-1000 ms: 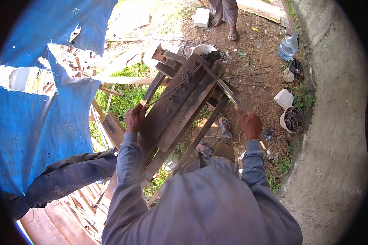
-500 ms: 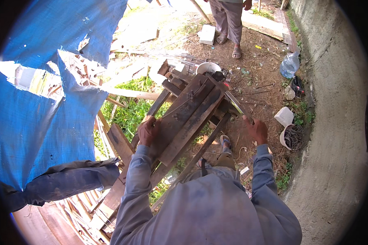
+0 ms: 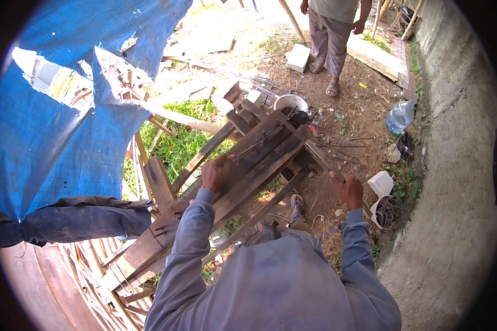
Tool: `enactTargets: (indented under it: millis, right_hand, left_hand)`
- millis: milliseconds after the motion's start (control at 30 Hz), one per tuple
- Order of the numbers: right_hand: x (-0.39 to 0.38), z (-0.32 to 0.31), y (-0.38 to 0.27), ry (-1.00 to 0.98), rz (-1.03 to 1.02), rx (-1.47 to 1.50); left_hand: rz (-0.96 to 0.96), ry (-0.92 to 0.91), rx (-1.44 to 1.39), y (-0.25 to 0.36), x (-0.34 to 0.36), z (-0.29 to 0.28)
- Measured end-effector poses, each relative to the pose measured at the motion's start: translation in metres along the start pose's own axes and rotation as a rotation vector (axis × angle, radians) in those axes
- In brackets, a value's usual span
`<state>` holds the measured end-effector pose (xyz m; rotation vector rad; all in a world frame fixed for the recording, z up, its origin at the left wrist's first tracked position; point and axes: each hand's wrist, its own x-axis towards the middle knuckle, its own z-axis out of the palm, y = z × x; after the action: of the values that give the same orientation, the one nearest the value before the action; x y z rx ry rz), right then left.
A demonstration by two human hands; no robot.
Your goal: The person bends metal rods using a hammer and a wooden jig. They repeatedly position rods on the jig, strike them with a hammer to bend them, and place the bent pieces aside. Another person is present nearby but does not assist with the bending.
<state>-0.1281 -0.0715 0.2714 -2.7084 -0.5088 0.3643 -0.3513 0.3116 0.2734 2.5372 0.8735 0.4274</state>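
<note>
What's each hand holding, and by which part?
Left hand: a thin rod, by its near end. Right hand: a long bar, by its near end.

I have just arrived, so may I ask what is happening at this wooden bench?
A person leans over the wooden bench. The left hand holds a thin rod above the planks, and the right hand grips a long bar that reaches to the far end of the bench. Another person stands beyond it, near a white block.
</note>
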Motion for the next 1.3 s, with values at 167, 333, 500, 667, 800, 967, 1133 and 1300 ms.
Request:
enactTargets:
  millis: [167, 333, 500, 667, 800, 967, 1133, 1300]
  right_hand:
    - [0.007, 0.014, 0.021, 0.051, -0.023, -0.099]
    - [0.001, 0.001, 0.008, 0.080, -0.054, -0.105]
    - [-0.001, -0.015, -0.005, 0.062, -0.045, -0.115]
    - [-0.034, 0.027, -0.010, 0.085, 0.071, -0.080]
    - [-0.041, 0.020, -0.028, 0.059, 0.117, -0.099]
    - [-0.050, 0.034, -0.028, 0.090, 0.151, -0.078]
    - [-0.096, 0.057, -0.074, 0.102, 0.304, -0.024]
    - [-0.077, 0.065, -0.048, 0.053, 0.209, 0.088]
  left_hand:
    - [-0.081, -0.108, -0.044, 0.020, 0.002, -0.012]
    - [-0.070, -0.065, -0.104, 0.027, -0.001, -0.015]
    - [-0.040, -0.007, -0.004, 0.009, -0.001, -0.004]
    - [-0.025, -0.096, 0.059, 0.007, 0.005, -0.017]
    - [0.029, -0.073, 0.088, -0.001, 0.006, -0.014]
    - [0.054, -0.041, 0.039, 0.004, 0.004, -0.014]
    - [0.044, -0.025, 0.041, 0.000, 0.000, -0.008]
    - [0.074, -0.059, 0.094, -0.006, 0.004, -0.009]
